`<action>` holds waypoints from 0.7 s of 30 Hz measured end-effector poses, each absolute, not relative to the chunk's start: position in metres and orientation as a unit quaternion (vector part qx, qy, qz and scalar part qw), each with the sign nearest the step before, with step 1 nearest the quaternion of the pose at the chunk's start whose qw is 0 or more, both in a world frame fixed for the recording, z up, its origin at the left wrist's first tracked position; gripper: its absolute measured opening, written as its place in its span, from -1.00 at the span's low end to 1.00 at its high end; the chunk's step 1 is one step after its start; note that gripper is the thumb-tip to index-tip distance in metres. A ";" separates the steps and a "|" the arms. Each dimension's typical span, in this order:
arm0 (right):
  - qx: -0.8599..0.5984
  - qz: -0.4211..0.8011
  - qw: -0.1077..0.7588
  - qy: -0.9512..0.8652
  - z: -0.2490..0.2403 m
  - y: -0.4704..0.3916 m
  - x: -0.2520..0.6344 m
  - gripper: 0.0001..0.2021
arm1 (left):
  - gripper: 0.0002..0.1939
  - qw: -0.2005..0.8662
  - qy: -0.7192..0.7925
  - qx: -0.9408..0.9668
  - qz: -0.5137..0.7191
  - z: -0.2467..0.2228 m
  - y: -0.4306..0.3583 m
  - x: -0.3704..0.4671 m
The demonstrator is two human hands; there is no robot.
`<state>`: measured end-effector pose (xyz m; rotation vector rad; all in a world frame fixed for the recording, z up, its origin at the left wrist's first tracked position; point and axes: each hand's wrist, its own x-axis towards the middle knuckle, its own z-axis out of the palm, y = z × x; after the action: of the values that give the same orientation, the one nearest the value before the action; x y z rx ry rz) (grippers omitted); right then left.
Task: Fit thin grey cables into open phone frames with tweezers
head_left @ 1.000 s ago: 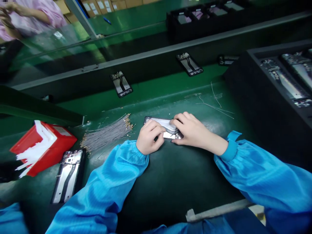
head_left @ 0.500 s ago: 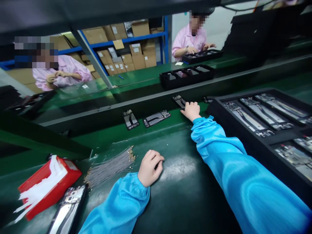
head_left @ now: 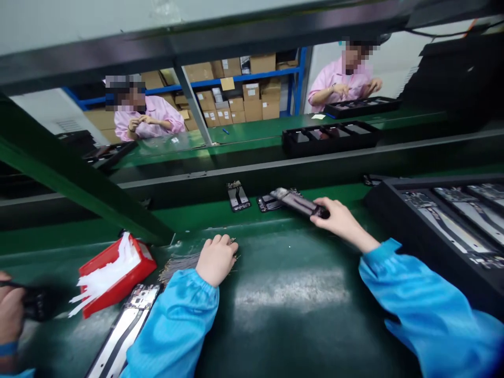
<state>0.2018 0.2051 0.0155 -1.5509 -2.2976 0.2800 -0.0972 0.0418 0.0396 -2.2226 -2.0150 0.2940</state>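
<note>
My right hand (head_left: 336,218) grips one end of an opened smartphone (head_left: 300,202), its inner parts exposed. The phone is tilted above the bench, partly covering another opened phone (head_left: 268,203) that lies there. Further left lies one more opened phone (head_left: 238,197). My left hand (head_left: 216,258) rests on a bundle of thin grey cables (head_left: 179,265) with brass-coloured ends. Its fingers curl over those ends, and the fingertips are hidden. Beside my left sleeve lies a larger opened phone (head_left: 126,331).
Left of the cables stands a red bin (head_left: 118,287) with white strips. A black tray (head_left: 388,202) of opened phones sits at right. A co-worker's hand (head_left: 11,310) holds a dark object at far left. A green post (head_left: 86,184) slants down. Two people in pink work opposite.
My right hand has lifted the phone from the bench's far side and brought it nearer. My left hand has moved left onto the cable ends. A co-worker's hand has appeared at left.
</note>
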 end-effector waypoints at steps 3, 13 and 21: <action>-0.382 0.056 0.197 -0.901 0.002 0.148 0.202 -0.50 | -0.98 0.065 -0.656 -0.747 0.088 0.038 0.044 -0.095; -0.178 0.051 0.144 -0.972 -0.003 0.048 0.170 -0.73 | -0.87 0.044 -0.606 -0.794 -0.019 0.037 0.044 -0.081; -0.186 0.078 0.142 -0.969 -0.009 0.059 0.148 -0.79 | -0.81 -0.049 -0.540 -0.822 -0.174 0.013 0.022 -0.042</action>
<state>0.1476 0.0586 -0.0092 -0.5373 -2.7974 0.2258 -0.0418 0.0221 0.0128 -2.6679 -1.7507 -0.5643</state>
